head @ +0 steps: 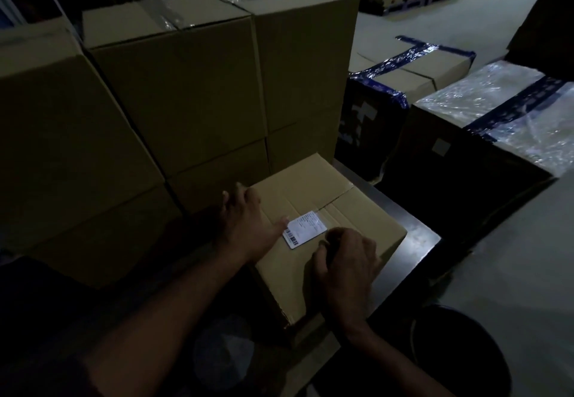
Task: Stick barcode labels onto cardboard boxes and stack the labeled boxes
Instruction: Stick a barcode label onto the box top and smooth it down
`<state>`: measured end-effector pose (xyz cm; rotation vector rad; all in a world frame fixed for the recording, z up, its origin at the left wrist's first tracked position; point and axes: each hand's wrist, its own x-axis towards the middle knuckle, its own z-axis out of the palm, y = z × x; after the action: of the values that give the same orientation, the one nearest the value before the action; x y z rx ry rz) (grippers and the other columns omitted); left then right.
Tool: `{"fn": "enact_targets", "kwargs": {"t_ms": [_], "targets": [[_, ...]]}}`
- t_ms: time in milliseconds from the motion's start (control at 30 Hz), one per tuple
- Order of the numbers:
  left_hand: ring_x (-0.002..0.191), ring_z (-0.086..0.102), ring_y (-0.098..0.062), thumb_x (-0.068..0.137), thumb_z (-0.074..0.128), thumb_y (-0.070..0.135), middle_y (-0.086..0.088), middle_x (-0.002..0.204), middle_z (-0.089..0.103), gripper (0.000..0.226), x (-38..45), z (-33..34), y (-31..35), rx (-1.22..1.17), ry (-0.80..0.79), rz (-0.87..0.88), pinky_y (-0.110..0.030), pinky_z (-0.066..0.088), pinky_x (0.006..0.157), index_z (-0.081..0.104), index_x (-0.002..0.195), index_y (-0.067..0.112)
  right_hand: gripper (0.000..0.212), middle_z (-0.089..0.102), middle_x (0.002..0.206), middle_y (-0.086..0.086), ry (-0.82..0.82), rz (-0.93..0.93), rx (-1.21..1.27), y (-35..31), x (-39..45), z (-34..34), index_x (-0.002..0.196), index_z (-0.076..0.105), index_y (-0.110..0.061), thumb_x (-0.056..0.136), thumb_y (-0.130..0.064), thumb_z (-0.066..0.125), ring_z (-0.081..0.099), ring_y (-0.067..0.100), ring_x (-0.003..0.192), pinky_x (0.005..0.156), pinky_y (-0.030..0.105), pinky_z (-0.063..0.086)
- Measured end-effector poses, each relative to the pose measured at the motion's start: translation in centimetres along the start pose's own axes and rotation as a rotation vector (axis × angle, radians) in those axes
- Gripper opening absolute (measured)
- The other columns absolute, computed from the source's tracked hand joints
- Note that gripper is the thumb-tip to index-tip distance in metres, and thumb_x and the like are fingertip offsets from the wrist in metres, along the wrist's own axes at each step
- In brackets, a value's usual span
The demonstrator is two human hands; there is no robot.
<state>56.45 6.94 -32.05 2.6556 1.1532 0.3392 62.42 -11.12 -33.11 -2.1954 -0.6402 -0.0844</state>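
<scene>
Several tall cardboard stacks (pixel 198 92) loom at the far left. Nearer, one cardboard box (pixel 338 210) sits on the dark tabletop (pixel 422 235), barcode label (pixel 305 229) on top. Left hand (pixel 248 222) lies flat, fingers spread, thumb touching the label; right hand (pixel 344 263) curls closed just beside it.

My left hand (pixel 248 225) lies palm down, wrist straight, its fingers (pixel 239 193) spread and reaching forward while the thumb points out to the right. The bare left forearm runs up from the lower left. My right hand (pixel 344 267) is curled, knuckles up, the fingers (pixel 334 236) bent under and bunched toward the thumb. Its forearm comes in from the lower right, wrist slightly flexed. The two hands sit near each other, apart.
</scene>
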Motion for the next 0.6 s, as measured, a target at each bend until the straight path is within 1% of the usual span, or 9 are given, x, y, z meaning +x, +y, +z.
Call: {"fn": "enact_targets", "kwargs": {"t_ms": [33,67,100,200,233,300,400,500,600], "targets": [[0.133,0.039,-0.035,0.074,0.058,0.08,-0.009,0.136,0.04,0.079,0.5,-0.7,-0.2,-0.038,-0.042,-0.013,-0.047,0.029,0.114,0.046,0.12,0.016,0.02,0.054,0.096,-0.009,0.003,-0.002,0.003,0.0,0.1,0.0,0.096,0.05,-0.029,0.083,-0.021,0.064,0.036,0.008,0.099,0.082,0.024,0.017],[0.124,0.044,-0.031,0.068,0.057,0.085,-0.006,0.131,0.04,0.086,0.9,-1.2,-0.6,-0.034,-0.062,-0.011,-0.044,0.033,0.108,0.045,0.12,0.018,0.02,0.055,0.095,-0.01,0.0,-0.012,0.009,0.0,0.4,-0.1,0.095,0.051,-0.029,0.082,-0.021,0.065,0.037,0.008,0.098,0.081,0.024,0.018],[0.123,0.044,-0.029,0.063,0.055,0.09,-0.005,0.132,0.039,0.096,1.1,-1.8,-1.0,0.004,-0.08,-0.019,-0.044,0.033,0.108,0.043,0.127,0.019,0.02,0.055,0.094,-0.01,-0.012,-0.033,0.02,0.3,0.9,-0.2,0.094,0.051,-0.029,0.082,-0.021,0.065,0.037,0.008,0.096,0.08,0.023,0.02],[0.138,0.031,-0.03,0.058,0.055,0.095,-0.007,0.152,0.027,0.124,0.6,-2.4,-2.3,0.039,-0.181,-0.152,-0.047,0.028,0.112,0.02,0.154,0.025,0.019,0.056,0.091,-0.015,-0.133,-0.159,0.055,1.6,3.9,-0.7,0.092,0.054,-0.032,0.084,-0.021,0.067,0.041,0.008,0.093,0.081,0.012,0.027],[0.14,0.029,-0.03,0.058,0.056,0.094,-0.006,0.155,0.023,0.127,-0.2,-2.3,-2.8,0.006,-0.219,-0.195,-0.046,0.03,0.111,0.012,0.156,0.026,0.017,0.054,0.09,-0.021,-0.193,-0.204,0.057,2.1,5.2,-0.8,0.092,0.055,-0.034,0.084,-0.024,0.067,0.044,0.007,0.093,0.084,0.017,0.033],[0.14,0.033,-0.031,0.058,0.058,0.093,-0.007,0.158,0.022,0.129,-2.1,-1.8,-3.2,-0.093,-0.251,-0.265,-0.045,0.034,0.109,0.006,0.157,0.029,0.01,0.053,0.09,-0.03,-0.302,-0.272,0.029,2.7,7.7,-1.1,0.093,0.061,-0.035,0.085,-0.033,0.066,0.047,0.003,0.095,0.087,0.035,0.045],[0.141,0.033,-0.031,0.058,0.06,0.091,-0.009,0.158,0.024,0.131,-4.0,-1.5,-2.6,-0.154,-0.178,-0.318,-0.046,0.033,0.111,0.007,0.157,0.025,0.017,0.065,0.093,-0.023,-0.426,-0.303,0.031,2.4,10.3,-1.4,0.095,0.066,-0.033,0.081,-0.042,0.065,0.058,0.007,0.096,0.084,0.044,0.052],[0.147,0.019,-0.028,0.057,0.059,0.091,-0.005,0.163,0.013,0.135,-3.6,-1.3,-1.3,-0.132,-0.074,-0.248,-0.049,0.024,0.117,0.002,0.158,0.023,0.022,0.069,0.097,-0.014,-0.449,-0.242,0.037,1.4,9.9,-1.2,0.102,0.063,-0.03,0.082,-0.032,0.071,0.062,0.012,0.098,0.084,0.043,0.055],[0.15,0.011,-0.028,0.053,0.06,0.093,0.0,0.166,0.003,0.137,-2.9,-0.8,-0.1,-0.191,-0.092,-0.206,-0.052,0.024,0.118,0.003,0.158,0.025,0.035,0.065,0.107,-0.01,-0.412,-0.221,0.054,1.3,7.3,-0.5,0.114,0.055,-0.027,0.083,-0.03,0.071,0.054,0.007,0.101,0.085,0.036,0.053]]}}
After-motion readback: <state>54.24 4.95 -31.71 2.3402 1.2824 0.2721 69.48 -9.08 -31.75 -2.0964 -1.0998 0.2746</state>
